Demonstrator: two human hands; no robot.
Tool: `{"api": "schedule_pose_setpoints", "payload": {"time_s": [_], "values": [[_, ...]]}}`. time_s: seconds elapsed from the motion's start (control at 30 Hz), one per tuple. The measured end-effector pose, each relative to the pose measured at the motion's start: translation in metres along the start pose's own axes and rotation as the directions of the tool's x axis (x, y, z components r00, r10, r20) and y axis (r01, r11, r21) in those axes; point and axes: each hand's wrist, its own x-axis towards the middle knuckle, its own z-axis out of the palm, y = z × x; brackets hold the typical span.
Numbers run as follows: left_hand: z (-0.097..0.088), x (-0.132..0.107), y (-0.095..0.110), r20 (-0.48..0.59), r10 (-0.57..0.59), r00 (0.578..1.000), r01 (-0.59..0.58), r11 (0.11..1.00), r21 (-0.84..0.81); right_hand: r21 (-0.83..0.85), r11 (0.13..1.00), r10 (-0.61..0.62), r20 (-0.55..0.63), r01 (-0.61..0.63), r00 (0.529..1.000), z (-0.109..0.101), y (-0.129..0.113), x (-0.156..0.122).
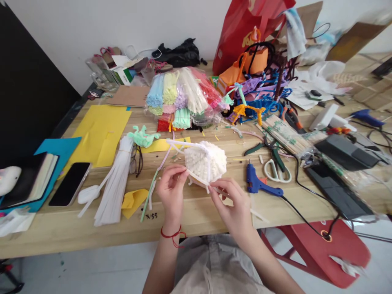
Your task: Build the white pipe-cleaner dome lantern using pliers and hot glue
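A cream, fluffy pipe-cleaner piece (pixel 219 157), rounded and ribbed, is held just above the wooden table (pixel 196 212). Pale lilac-white pipe cleaners (pixel 208 161) run over it and stick out to its upper left. My left hand (pixel 172 181) pinches a white pipe cleaner at the piece's lower left edge. With thumb and fingers together, my right hand (pixel 231 201) grips the pipe cleaner at the lower edge; its tail trails out to the right. Part of the lower edge is hidden behind my fingers.
Right of my hands lie a blue glue gun (pixel 257 181) with its cord, white-handled scissors (pixel 277 170) and green-handled pliers (pixel 268 149). White strips (pixel 114 183) and a phone (pixel 70 183) lie left. Bundled pipe cleaners (pixel 180 96) and a red bag (pixel 235 36) stand behind.
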Motion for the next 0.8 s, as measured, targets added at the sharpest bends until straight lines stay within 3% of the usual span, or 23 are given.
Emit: {"api": "schedule_pose_setpoints", "payload": {"time_s": [0.37,0.5,0.8], "values": [[0.001,0.004,0.004,0.14,-0.023,0.99,0.015,0.998,0.054,0.035,0.997,0.068,-0.046,-0.066,0.997,0.006,0.006,0.0],[0.003,0.006,0.005,0.131,-0.072,0.989,0.066,0.997,0.051,0.044,0.993,0.117,-0.083,-0.114,0.99,0.008,0.008,0.001],[0.002,0.01,0.011,0.137,-0.192,0.972,0.191,0.981,0.014,0.04,0.997,0.069,-0.052,-0.067,0.996,0.005,0.009,0.006]]}}
